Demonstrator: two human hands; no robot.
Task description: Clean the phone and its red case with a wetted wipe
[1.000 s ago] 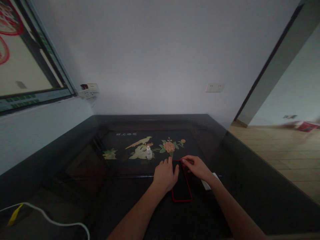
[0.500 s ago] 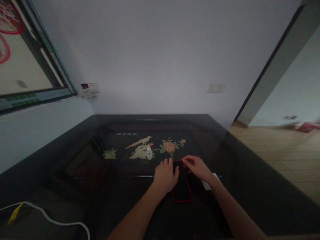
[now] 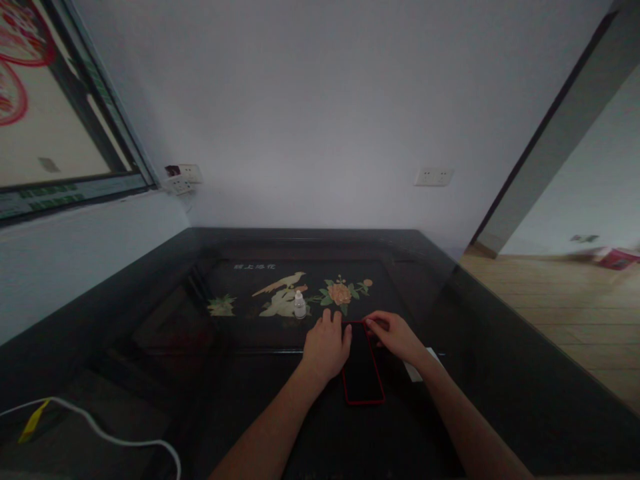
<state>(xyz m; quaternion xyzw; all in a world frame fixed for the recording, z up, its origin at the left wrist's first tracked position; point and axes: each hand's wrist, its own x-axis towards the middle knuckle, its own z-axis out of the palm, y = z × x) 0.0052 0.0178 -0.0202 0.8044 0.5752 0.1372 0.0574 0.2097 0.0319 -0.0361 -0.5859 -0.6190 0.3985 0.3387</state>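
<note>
The step in hand seems to be careful work at the far end of the red-edged smartphone, which lies flat on the black table. The left hand lies open at its far left edge; the right hand brings thumb and finger close together at the far right corner (whether they grip something, I cannot tell). The next move, I judge, calls for a light, exact touch.
</note>
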